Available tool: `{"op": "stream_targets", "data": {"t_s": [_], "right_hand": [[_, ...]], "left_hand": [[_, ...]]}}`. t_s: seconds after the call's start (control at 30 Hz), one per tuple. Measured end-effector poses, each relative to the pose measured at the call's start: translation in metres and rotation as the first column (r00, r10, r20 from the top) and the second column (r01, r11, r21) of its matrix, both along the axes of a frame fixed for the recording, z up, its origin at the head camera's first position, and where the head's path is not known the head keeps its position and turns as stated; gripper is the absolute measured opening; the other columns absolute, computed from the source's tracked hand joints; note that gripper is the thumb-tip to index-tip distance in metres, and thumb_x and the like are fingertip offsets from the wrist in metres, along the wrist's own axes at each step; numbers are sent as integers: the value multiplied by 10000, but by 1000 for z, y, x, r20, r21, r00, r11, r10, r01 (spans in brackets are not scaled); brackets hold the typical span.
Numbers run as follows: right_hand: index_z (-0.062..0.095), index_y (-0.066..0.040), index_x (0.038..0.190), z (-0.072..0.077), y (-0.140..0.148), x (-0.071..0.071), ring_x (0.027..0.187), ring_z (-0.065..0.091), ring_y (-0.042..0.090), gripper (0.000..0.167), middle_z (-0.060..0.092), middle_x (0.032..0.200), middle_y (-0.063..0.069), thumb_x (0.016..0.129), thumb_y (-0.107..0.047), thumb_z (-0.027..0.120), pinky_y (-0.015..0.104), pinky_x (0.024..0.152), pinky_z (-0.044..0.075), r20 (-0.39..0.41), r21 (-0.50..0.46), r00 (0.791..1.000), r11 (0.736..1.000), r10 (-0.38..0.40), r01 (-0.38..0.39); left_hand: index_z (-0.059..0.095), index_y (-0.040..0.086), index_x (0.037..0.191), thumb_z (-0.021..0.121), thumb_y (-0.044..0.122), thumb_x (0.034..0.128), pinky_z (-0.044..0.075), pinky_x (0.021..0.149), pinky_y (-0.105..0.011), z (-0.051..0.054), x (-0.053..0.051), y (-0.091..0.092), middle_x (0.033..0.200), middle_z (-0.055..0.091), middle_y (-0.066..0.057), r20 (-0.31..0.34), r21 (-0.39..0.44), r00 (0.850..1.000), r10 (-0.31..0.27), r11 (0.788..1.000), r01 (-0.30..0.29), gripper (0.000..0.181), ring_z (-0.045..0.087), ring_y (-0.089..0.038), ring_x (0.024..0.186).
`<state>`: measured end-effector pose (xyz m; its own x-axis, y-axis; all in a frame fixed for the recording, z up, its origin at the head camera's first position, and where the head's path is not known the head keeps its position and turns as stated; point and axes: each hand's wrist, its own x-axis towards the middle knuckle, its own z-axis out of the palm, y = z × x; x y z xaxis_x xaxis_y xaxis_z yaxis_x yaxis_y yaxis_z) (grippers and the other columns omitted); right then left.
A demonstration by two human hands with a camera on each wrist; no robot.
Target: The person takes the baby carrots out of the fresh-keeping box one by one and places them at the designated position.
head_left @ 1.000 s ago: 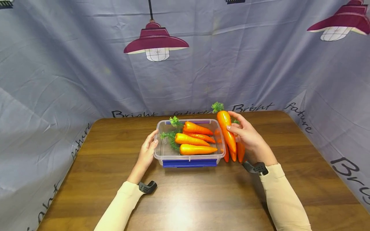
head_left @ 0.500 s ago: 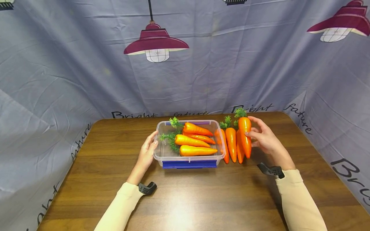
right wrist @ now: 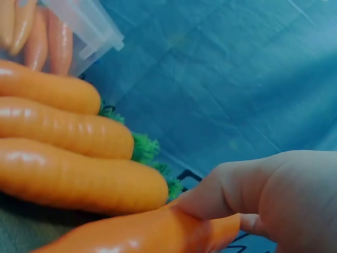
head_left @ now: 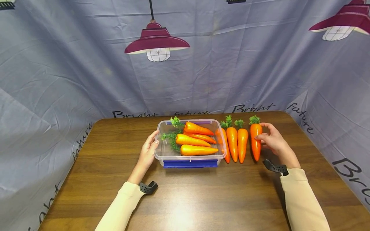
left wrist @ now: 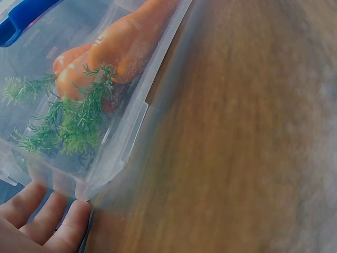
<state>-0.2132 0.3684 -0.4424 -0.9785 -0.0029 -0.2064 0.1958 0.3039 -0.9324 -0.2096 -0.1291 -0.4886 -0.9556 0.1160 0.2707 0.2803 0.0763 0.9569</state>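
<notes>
My right hand [head_left: 274,140] pinches an orange carrot [head_left: 256,144] with a green top between thumb and fingers, at the right end of a row. It points tip-down toward me, on or just above the table. In the right wrist view the thumb [right wrist: 208,197] lies across this carrot's thick end. My left hand [head_left: 147,152] rests against the left side of a clear plastic container [head_left: 189,158] with blue clips. In the left wrist view its fingers [left wrist: 71,226] touch the container's outer wall. Several carrots [head_left: 198,150] lie inside, their tops toward the left.
Three more carrots [head_left: 232,144] lie side by side right of the container, a gap apart from the held one. The wooden table [head_left: 228,199] ends at a grey-blue cloth backdrop [head_left: 219,80] printed with lamps and lettering.
My right hand has carried the carrot rightward and down, away from the container and past the row of three. The left hand and container have stayed put.
</notes>
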Motion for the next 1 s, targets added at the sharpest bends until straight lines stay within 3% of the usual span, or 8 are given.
{"op": "stream_targets", "data": {"t_s": [0.17, 0.3, 0.5, 0.6, 0.7, 0.77, 0.87, 1.0], "right_hand": [[83, 11, 1518, -3, 0, -1, 718, 643, 95, 761, 593, 969, 50, 945, -48, 580, 376, 674, 627, 63, 80, 998, 997, 15, -20], [85, 16, 1528, -7, 0, -2, 733, 621, 106, 774, 578, 1017, 103, 942, -59, 586, 375, 672, 625, 79, 107, 997, 994, 23, -31], [91, 24, 1535, -12, 1, -2, 695, 586, 84, 795, 546, 1028, 124, 928, -37, 601, 358, 655, 624, 96, 129, 995, 991, 11, -24], [96, 29, 1539, -14, 1, -2, 691, 575, 86, 789, 517, 1088, 176, 932, -37, 595, 355, 650, 630, 105, 135, 994, 991, 6, -21], [108, 23, 1542, -14, 0, -1, 704, 582, 91, 775, 478, 1172, 218, 943, -43, 595, 344, 648, 634, 112, 132, 994, 991, 0, -15], [116, 23, 1545, -14, 0, -1, 714, 585, 92, 765, 465, 1211, 232, 953, -48, 596, 337, 650, 634, 113, 125, 994, 992, 0, -14], [126, 25, 1552, -13, -1, 0, 725, 595, 89, 760, 472, 1232, 232, 967, -62, 603, 329, 652, 634, 110, 120, 994, 993, 5, -18], [132, 43, 1553, -13, -1, 0, 731, 612, 77, 743, 494, 1207, 220, 984, -77, 594, 336, 658, 636, 100, 114, 995, 993, 15, -27]], "left_hand": [[376, -48, 1525, 402, 49, 1053, 294, 1242, -384, 2, 0, -1, 1630, 332, -247, 3, 3, 1000, -9, 1000, 9, 482, 243, -408, 1544], [375, -50, 1524, 400, 46, 1052, 236, 1240, -571, 2, -1, -2, 1631, 327, -251, 5, 7, 1000, -13, 1000, 13, 482, 225, -421, 1550], [376, -52, 1522, 401, 44, 1051, 238, 1243, -556, 0, -1, -2, 1629, 329, -254, 6, 5, 1000, -13, 1000, 13, 481, 230, -420, 1548], [377, -42, 1525, 402, 53, 1054, 294, 1242, -396, -1, -1, -1, 1630, 336, -242, 14, 4, 1000, -13, 1000, 13, 481, 246, -398, 1545], [376, -38, 1527, 400, 54, 1055, 334, 1149, -169, -1, -1, -1, 1631, 338, -237, 17, 11, 1000, -14, 1000, 14, 481, 266, -382, 1534], [374, -39, 1527, 398, 53, 1056, 332, 1090, -91, -1, 0, -1, 1632, 335, -239, 20, 15, 1000, -16, 1000, 15, 481, 267, -381, 1532], [371, -36, 1530, 395, 54, 1057, 325, 1156, -174, -1, 0, -1, 1636, 329, -235, 24, 16, 1000, -17, 1000, 17, 481, 257, -379, 1537], [368, -31, 1534, 396, 58, 1056, 265, 1248, -474, 0, 1, 0, 1643, 315, -230, 31, 16, 999, -20, 1000, 19, 486, 245, -383, 1544]]}}
